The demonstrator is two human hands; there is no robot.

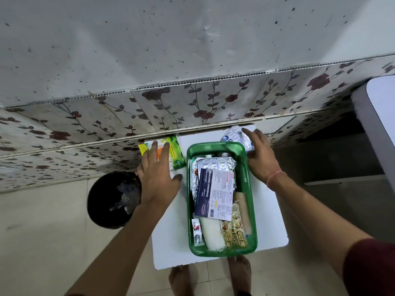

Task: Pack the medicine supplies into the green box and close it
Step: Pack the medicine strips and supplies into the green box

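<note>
Meanwhile the left hand (157,174) lay flat, fingers spread, on a green sachet (175,154) at centre frame; the right hand (259,153) rested open on blister packs (234,136). Between them sat the green box (249,167), lidless and full.

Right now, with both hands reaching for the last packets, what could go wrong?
1. The green box already looks piled high, with the dressings packet on top, so more may stop it closing.
2. The blister strips under the right hand lie near the white table edge and could slide off.
</note>
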